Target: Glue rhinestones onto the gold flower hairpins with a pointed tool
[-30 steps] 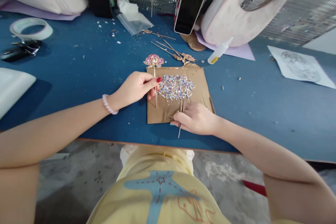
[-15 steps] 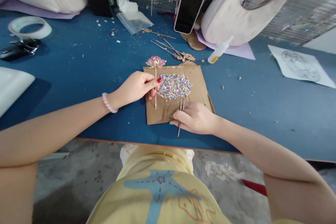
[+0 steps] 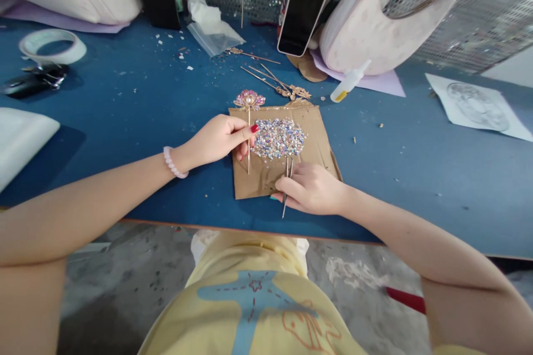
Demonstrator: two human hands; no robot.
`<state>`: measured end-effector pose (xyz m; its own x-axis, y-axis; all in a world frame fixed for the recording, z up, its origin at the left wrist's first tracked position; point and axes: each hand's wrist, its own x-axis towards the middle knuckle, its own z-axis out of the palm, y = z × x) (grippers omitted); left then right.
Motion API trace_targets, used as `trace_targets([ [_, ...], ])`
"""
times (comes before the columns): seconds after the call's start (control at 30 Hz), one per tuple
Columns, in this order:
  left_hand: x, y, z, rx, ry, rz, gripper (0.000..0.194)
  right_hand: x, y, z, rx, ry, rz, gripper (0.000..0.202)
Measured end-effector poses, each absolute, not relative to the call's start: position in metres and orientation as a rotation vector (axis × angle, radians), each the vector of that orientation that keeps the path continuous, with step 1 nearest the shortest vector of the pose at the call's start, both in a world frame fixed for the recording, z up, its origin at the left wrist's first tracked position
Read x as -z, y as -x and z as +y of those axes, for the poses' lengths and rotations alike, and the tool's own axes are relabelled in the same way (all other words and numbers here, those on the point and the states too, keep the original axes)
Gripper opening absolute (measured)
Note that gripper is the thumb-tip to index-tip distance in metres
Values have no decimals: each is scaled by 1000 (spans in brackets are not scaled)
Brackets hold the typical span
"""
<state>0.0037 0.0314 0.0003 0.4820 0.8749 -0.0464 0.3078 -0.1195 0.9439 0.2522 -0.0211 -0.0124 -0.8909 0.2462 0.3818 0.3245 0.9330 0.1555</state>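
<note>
Nearest, pinched in the right hand (image 3: 310, 188), one pair of tweezers (image 3: 287, 171), tips slightly apart, long axis forward; just past the tips, one pile of gems (image 3: 278, 138), too many to count, on one cardboard sheet (image 3: 318, 141); nearer still to the pile, at its left edge, the left hand (image 3: 220, 137), pinching one flower hairpin (image 3: 249, 113) by the stem, flower end away; beyond, at least three loose hairpins (image 3: 298, 91), one bottle (image 3: 350, 83), one phone (image 3: 306, 6).

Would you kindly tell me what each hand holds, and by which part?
Left hand: pink-flowered gold hairpin, by its stem. Right hand: slim silver metal tweezers, around their middle.
</note>
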Motion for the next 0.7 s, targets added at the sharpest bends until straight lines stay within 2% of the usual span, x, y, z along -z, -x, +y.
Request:
trace_targets([
  [0.7,-2,3,31,-632,-1766,898,40,9,-258,-24,209,332,-2836,28],
])
